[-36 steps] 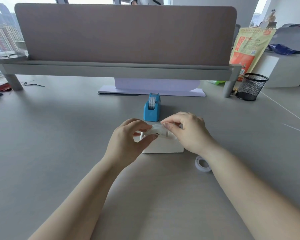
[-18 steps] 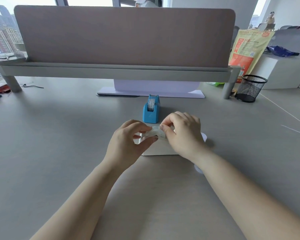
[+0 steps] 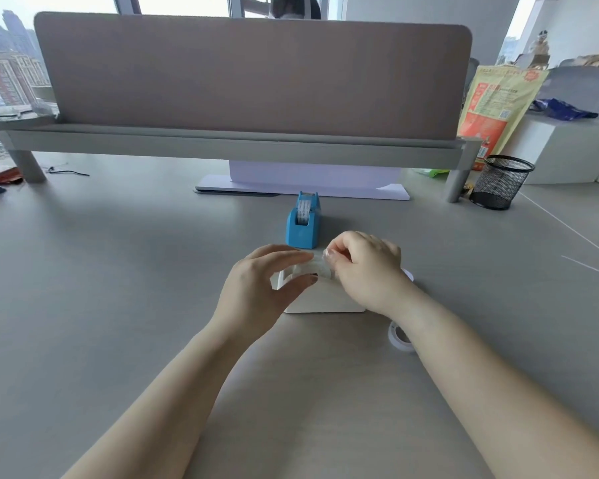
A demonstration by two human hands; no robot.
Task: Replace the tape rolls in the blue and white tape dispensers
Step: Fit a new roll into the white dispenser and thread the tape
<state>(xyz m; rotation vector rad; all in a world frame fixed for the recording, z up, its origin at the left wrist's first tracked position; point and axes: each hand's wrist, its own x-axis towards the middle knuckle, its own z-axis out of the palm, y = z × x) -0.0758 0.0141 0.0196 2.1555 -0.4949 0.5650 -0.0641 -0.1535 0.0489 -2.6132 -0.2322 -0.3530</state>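
A white tape dispenser (image 3: 320,299) stands on the desk in front of me. Just above its top, both hands hold a clear tape roll (image 3: 317,267). My left hand (image 3: 260,288) pinches the roll between thumb and fingers on its left side. My right hand (image 3: 367,267) grips its right side with the fingertips. A blue tape dispenser (image 3: 304,225) with a roll in it stands right behind the white one. Another white tape roll (image 3: 399,337) lies on the desk beside my right forearm, partly hidden by it.
A grey desk shelf with a tall partition (image 3: 253,77) crosses the back. Under it lies a pale flat stand (image 3: 305,183). A black mesh pen cup (image 3: 500,182) and an orange bag (image 3: 495,108) are at the back right. A person sits beyond the partition.
Both hands with the roll have shifted slightly away from me and lower onto the top of the white dispenser. The right hand's fingers have curled tighter on the roll.
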